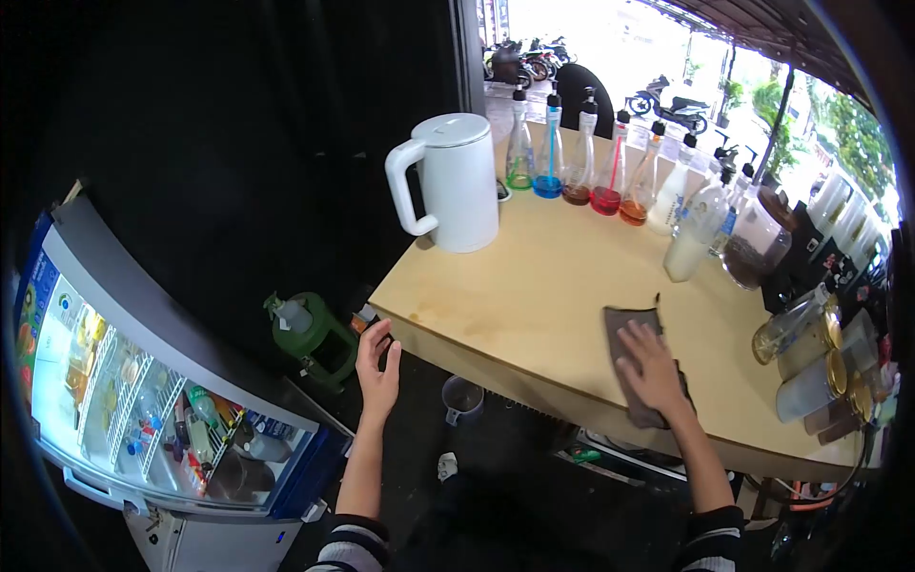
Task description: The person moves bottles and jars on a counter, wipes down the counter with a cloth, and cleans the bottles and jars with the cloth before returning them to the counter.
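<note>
My right hand (656, 374) lies flat with its fingers spread on a dark grey cloth (620, 329) near the front edge of the wooden counter (534, 296). The cloth reaches down to the counter's edge. In the air just off the counter's front left, my left hand (379, 367) is held up with thumb and fingers apart and nothing in it. A white kettle (462, 191) stands upright at the counter's left end. Pale brownish marks show on the counter between the kettle and the front edge.
Pump bottles with coloured liquids (606, 181) line the back edge. Jars (815, 381) crowd the right end, near a lidded glass jar (756, 250). At left are a glass-door fridge (143, 410) and a green gas cylinder (319, 334); a grey pitcher (463, 396) sits below the counter.
</note>
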Tool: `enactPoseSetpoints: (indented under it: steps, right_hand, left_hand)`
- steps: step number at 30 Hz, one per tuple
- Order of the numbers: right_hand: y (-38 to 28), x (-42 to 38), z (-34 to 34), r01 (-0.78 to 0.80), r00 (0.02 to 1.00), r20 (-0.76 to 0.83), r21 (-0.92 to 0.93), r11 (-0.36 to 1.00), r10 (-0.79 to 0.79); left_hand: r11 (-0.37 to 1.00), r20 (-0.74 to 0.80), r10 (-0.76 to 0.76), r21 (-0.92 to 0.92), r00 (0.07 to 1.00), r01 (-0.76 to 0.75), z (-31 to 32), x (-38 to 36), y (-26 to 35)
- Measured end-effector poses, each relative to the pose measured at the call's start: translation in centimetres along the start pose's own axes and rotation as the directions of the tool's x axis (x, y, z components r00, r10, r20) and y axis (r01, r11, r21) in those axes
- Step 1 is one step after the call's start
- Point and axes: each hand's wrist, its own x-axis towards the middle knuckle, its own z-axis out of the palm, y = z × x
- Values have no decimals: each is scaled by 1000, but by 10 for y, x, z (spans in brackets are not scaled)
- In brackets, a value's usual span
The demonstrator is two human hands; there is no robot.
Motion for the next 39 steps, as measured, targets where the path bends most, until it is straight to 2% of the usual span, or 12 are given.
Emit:
enactPoseSetpoints:
  steps: [5,10,15,18,21,22,24,30,31,34,38,39]
  right_hand:
    - [-32,43,53,-463,885,-189,-268,845,425]
    - [-155,124,110,-177,983,-93,-224,958,159]
    - [-266,224,176,150,973,-157,-126,981,-169]
    - [-307,264,177,391,920,84,-95,916,-384]
    - [-301,267,188,487,865,132,16,873,-485]
    - [-296,259,186,460,881,119,13,888,-458]
    - [-283,228,173,504,862,-133,129,854,-488]
    - [-178,145,103,207,976,-54,-76,975,-211]
    - [-161,137,90,93,994,-49,-70,993,-96]
    - [-102,127,73,-177,973,-173,-117,977,155]
    - [-55,142,73,-404,906,-199,-149,903,373]
    - [-51,145,76,-397,909,-197,-142,907,367]
  left_hand:
    - [999,-59,12,-34,998,-14,-42,10,-35]
    - [989,-122,-135,-80,983,126,-91,11,-87]
    - [968,-104,-225,-137,969,210,-115,30,-107]
    - [974,-33,-166,-161,985,159,-110,61,-109]
    - [972,21,-66,-225,998,69,-87,104,-96]
    - [966,31,-20,-257,999,28,-76,119,-92]
    - [936,35,40,-351,999,-26,-49,145,-78]
    - [953,122,129,-289,984,-89,43,200,-29]
    - [869,169,78,-495,982,16,60,207,-25]
    - [969,235,30,-245,971,29,73,231,-31]
    - [983,264,-22,-170,964,68,67,227,-29]
    - [977,181,90,-208,979,-52,66,227,-44]
